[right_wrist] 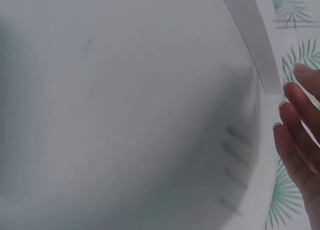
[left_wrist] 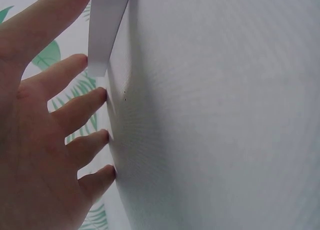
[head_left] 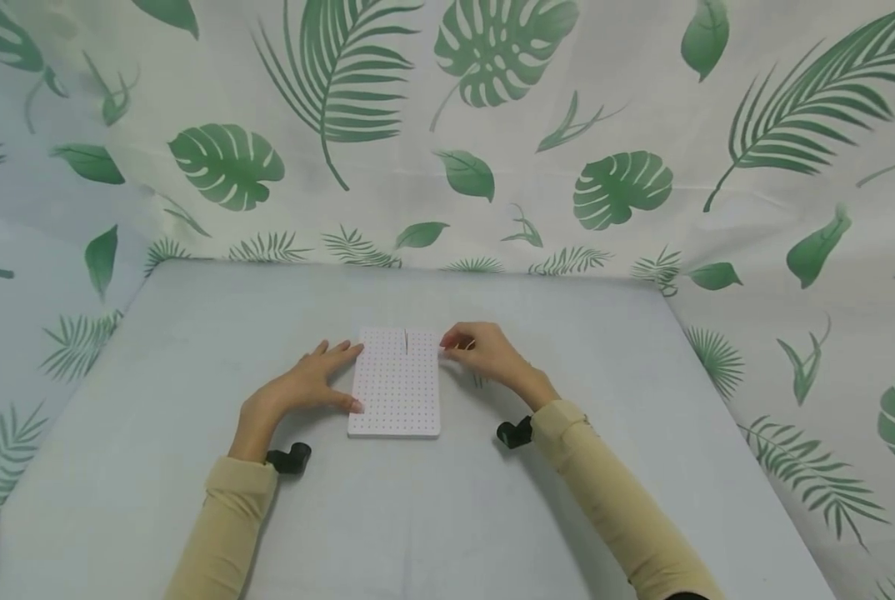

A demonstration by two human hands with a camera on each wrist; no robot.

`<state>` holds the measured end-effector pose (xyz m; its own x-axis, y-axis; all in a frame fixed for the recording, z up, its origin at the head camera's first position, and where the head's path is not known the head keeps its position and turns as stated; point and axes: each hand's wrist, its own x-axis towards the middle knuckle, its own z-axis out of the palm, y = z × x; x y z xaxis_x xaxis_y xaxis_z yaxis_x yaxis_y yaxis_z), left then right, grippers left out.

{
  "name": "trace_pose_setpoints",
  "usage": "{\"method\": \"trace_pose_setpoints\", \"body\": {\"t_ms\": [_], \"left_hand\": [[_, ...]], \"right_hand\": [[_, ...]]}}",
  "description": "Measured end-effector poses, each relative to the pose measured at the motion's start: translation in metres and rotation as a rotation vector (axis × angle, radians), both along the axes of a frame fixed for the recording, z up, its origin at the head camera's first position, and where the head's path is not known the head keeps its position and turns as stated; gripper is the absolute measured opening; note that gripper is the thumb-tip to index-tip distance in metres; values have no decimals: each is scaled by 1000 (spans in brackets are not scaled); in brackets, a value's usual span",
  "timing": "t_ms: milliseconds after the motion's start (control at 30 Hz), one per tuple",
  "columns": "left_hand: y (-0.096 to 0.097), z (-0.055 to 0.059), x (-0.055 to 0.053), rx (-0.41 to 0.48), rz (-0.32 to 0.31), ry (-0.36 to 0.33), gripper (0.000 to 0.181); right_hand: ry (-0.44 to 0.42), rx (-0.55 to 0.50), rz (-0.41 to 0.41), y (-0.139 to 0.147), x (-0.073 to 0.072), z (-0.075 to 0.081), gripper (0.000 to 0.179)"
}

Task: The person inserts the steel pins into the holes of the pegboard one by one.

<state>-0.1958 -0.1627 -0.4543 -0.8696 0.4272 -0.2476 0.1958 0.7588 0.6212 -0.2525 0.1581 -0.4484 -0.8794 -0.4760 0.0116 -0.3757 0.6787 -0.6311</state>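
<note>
A white pegboard [head_left: 397, 392] with rows of small holes lies flat in front of me. Near its far end a thin, needle-like stick [head_left: 406, 342] stands up from it; in the right wrist view two thin grey lines [right_wrist: 295, 24] stick out past the board. My left hand [head_left: 307, 383] spreads its fingers along the left edge, thumb and fingertips right at the rim. By the far right edge, my right hand [head_left: 481, 354] has gently bent fingers, with thumb and index tips close together. No held thing shows between them in the right wrist view.
Several small thin marks [head_left: 479, 380] show on the white tabletop [head_left: 410, 517] just below my right hand. Black wrist cameras [head_left: 290, 458] jut inward from both sleeves. A leaf-printed cloth [head_left: 522, 167] hangs behind the table and along its sides.
</note>
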Motion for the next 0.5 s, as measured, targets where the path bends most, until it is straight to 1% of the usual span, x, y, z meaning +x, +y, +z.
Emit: {"method": "trace_pose_setpoints", "body": {"t_ms": [233, 500], "left_hand": [[1, 2, 2, -7, -2, -1, 104], [1, 0, 1, -4, 0, -4, 104]], "right_hand": [[-35, 79, 41, 26, 1, 1, 21], [-83, 141, 24, 44, 1, -1, 38]]}}
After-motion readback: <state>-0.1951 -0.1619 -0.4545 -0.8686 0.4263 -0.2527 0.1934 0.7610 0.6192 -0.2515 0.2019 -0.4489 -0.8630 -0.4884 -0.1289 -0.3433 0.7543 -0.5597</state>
